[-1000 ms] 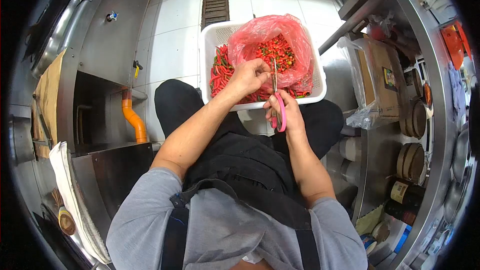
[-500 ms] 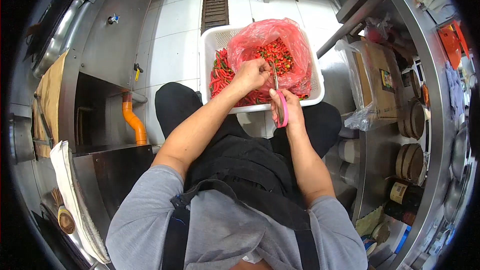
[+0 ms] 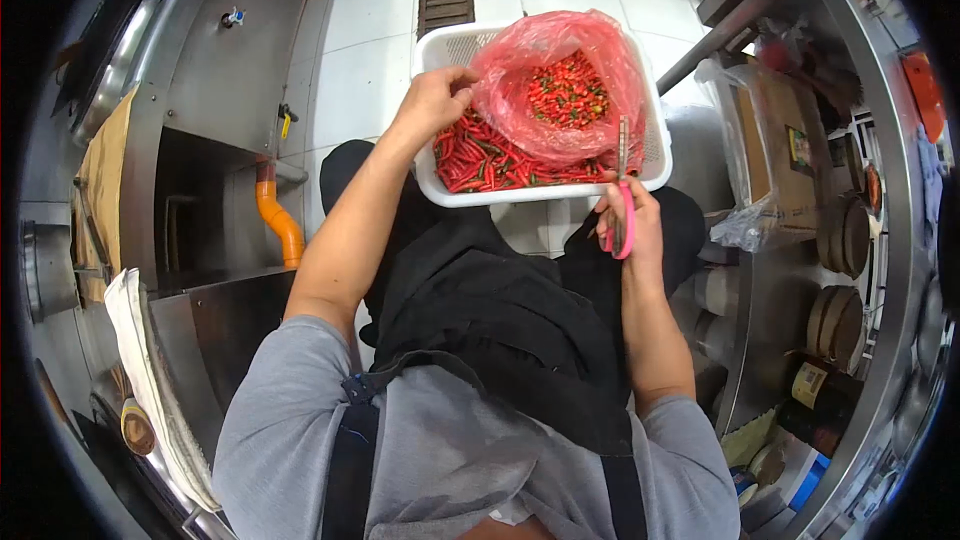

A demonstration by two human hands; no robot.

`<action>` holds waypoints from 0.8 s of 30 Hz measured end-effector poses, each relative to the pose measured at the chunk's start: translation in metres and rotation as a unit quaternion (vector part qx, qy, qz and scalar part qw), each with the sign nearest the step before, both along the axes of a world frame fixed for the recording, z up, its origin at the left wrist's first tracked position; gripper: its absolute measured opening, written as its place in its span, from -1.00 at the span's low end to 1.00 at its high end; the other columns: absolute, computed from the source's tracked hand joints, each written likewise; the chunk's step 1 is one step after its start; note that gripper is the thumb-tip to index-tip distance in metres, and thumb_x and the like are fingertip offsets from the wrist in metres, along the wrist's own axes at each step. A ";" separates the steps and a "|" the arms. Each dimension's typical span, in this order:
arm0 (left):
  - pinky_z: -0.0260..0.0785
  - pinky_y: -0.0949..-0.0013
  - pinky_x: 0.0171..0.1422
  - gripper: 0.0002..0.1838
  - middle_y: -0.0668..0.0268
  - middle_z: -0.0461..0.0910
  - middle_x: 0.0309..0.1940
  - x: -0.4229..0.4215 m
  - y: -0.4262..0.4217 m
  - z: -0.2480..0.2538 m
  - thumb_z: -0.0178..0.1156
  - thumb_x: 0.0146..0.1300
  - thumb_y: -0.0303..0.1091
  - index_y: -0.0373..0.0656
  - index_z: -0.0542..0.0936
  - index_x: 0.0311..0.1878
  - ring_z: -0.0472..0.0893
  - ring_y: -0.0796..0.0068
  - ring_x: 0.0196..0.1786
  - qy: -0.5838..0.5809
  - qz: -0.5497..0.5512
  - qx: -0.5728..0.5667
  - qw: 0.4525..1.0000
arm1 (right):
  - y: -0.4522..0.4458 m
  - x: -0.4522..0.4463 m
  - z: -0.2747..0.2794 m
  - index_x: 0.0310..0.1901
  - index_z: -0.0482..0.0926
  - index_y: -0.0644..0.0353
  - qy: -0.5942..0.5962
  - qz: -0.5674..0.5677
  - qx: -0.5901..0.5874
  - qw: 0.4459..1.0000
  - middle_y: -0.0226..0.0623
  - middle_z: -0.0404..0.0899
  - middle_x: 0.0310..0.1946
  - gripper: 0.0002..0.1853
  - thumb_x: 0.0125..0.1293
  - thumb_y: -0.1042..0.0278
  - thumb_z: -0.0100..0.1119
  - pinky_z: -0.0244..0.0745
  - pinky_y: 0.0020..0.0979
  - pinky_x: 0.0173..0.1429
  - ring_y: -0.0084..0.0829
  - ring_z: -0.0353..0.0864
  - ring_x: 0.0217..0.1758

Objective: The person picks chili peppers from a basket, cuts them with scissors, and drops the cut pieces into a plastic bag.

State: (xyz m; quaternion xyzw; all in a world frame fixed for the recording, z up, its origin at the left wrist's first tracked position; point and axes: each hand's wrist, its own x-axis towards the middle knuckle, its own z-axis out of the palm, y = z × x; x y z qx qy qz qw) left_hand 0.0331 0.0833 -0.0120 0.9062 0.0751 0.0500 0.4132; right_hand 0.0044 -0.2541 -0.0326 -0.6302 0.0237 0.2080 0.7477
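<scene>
the white plastic basket [image 3: 540, 196] is my landmark here. the loose red chillies [image 3: 480, 155] lie inside it, in the left part and along the near side, in a low heap. their long axes do not agree: many lie slanting, some lie across the others.

the pink plastic bag [image 3: 505, 125] sits in the middle and right part of the basket, its mouth open upward, and short chilli pieces [image 3: 568, 92] are inside.

the left hand [image 3: 433, 103] is at the left rim of the basket, with fingers bent and the thumb near to them, only a little open. its fingertips are beside the left edge of the bag; i cannot tell if they touch it or pinch something.

the right hand [image 3: 640, 223] is just outside the near rim, toward the right end of the basket. it is closed around the pink-handled scissors [image 3: 627, 202]. their long axis points away from the person, over the near rim, with the blades above the right part of the basket; how wide these are parted, i cannot tell.

the important relation, in my judgement, is this: the loose heap lies to the right of the left hand and nearer to the person, so the left hand is the closer one, while the bag stands between this hand and the blades.
</scene>
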 end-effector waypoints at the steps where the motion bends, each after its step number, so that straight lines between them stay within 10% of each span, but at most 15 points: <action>1: 0.50 0.27 0.04 -0.72 0.11 0.70 -0.19 -0.004 0.004 0.001 0.22 0.17 -0.43 -0.21 0.66 -0.03 0.69 0.27 -0.11 0.019 -0.008 0.050 0.999 | 0.001 -0.001 0.001 0.02 0.55 0.27 0.005 -0.009 0.022 1.000 -0.36 0.54 -0.54 -0.70 0.32 0.32 0.25 0.34 -0.59 -0.63 -0.61 0.47 -0.69; 13: 0.45 0.06 0.09 -0.78 0.01 0.61 -0.23 -0.020 -0.029 -0.065 0.27 0.00 -0.37 -0.26 0.65 -0.27 0.57 0.00 -0.05 0.011 -0.121 0.299 0.946 | 0.017 0.001 -0.009 0.01 0.57 0.25 -0.035 -0.034 -0.045 0.998 -0.39 0.55 -0.53 -0.65 0.26 0.29 0.34 0.32 -0.60 -0.61 -0.64 0.45 -0.68; 24: 0.51 0.25 -0.09 -0.72 0.06 0.69 -0.28 -0.038 -0.039 -0.004 0.27 0.22 -0.27 -0.24 0.63 -0.09 0.69 0.11 -0.24 0.056 -0.145 0.084 0.984 | 0.014 -0.017 -0.008 0.16 0.48 0.26 -0.016 0.094 -0.027 0.995 -0.39 0.59 -0.39 -0.50 0.21 0.32 0.37 0.44 -0.55 -0.44 -0.59 0.56 -0.50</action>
